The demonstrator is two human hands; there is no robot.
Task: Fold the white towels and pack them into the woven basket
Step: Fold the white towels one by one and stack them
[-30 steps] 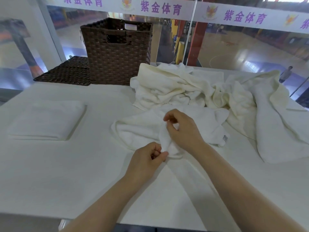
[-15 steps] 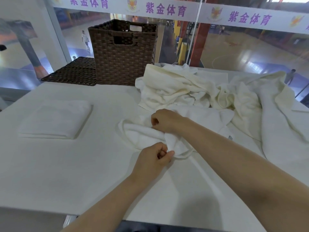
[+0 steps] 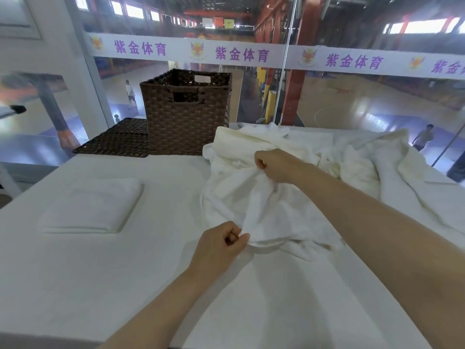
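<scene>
White table (image 3: 75, 273), towel (image 3: 264, 210) stretched near-to-far, left hand (image 3: 219, 245), right hand (image 3: 276, 165), each grip pinching it

Bare forearms, no sleeves; left hand (image 3: 221, 244), right hand (image 3: 278, 165) ungloved

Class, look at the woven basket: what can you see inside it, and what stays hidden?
Through the open top of the woven basket, only the dark inner back wall with its handle cut-out shows. No towel rises above the rim. The bottom is hidden by the front wall, so its contents cannot be confirmed.
</scene>
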